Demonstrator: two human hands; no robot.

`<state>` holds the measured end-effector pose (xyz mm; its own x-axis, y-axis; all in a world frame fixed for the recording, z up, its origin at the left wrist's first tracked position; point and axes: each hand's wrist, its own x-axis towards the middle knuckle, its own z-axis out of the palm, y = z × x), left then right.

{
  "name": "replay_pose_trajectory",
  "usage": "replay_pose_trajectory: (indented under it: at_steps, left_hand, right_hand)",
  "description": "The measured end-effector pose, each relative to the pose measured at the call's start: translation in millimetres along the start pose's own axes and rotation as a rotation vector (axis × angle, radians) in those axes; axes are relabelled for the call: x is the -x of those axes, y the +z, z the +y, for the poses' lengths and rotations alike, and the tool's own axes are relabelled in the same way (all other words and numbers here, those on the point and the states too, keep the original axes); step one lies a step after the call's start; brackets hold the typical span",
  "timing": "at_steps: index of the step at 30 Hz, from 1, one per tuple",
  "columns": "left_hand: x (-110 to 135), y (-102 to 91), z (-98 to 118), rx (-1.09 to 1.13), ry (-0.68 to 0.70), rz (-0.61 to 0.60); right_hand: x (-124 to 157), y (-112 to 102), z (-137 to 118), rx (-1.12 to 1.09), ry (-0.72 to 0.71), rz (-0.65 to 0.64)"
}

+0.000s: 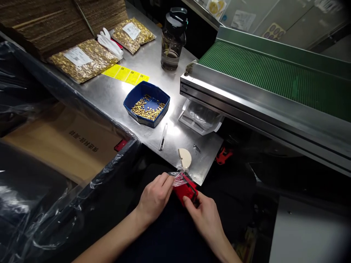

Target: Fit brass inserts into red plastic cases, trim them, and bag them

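Note:
My right hand (205,212) grips a red plastic part (184,191) with dark insides, its thumb lying over the near face. At the part's upper end, my left hand (157,195) pinches a clear plastic bag (178,179) that covers some of the red. Both hands are above my lap, just off the table's near corner. Right behind the bag lies a cream half-round piece (185,157). A utility knife (163,137) rests farther back, and a small metal piece (196,148) is to the right.
A blue tray (146,122) holds many small brass pieces. Behind it are yellow labels (126,74), two bags of brass parts (82,60), white gloves (109,44) and a water bottle (173,40). A green conveyor (274,73) runs along the right; a plastic-lined carton (63,135) stands left.

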<state>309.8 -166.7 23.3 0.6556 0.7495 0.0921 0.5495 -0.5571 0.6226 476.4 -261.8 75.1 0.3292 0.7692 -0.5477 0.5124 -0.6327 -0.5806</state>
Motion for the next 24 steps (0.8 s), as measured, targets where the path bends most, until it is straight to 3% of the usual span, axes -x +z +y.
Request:
replay_pose_trajectory:
  at_steps: [4,6,10,12,14,17,19,24]
  left_hand:
    - [2.4,1.4,4.9,0.117,-0.095,0.017]
    - [4.2,1.2,14.5,0.205,-0.035,0.044]
    - [5.8,1.9,35.8,0.394,0.155,0.134]
    - [4.9,2.5,41.1,0.476,0.148,0.094]
    - [2.6,1.7,42.2,0.55,0.003,-0.006]
    - [-3.2,-4.0,40.9,0.602,-0.358,-0.187]
    - [-7.0,-9.8,40.3,0.527,-0.446,-0.223]
    - [-5.2,-22.9,33.5,0.246,-0.159,-0.061]
  right_hand:
    - [-1.7,6.2,7.3,-0.45,0.132,0.041]
    - [-3.5,9.3,8.6,-0.528,0.13,0.038]
    - [-11.2,3.3,4.9,-0.226,0.095,-0.094]
    - [-16.8,-3.3,1.6,-0.069,0.068,-0.206]
    - [-22.3,-8.2,-1.2,0.022,-0.001,-0.292]
    - [-27.2,-10.6,-5.2,0.156,-0.11,-0.339]
    - [-27.8,-11.7,-8.5,0.231,-0.148,-0.335]
    - [-30.7,-17.1,-10.1,0.267,-0.498,-0.406]
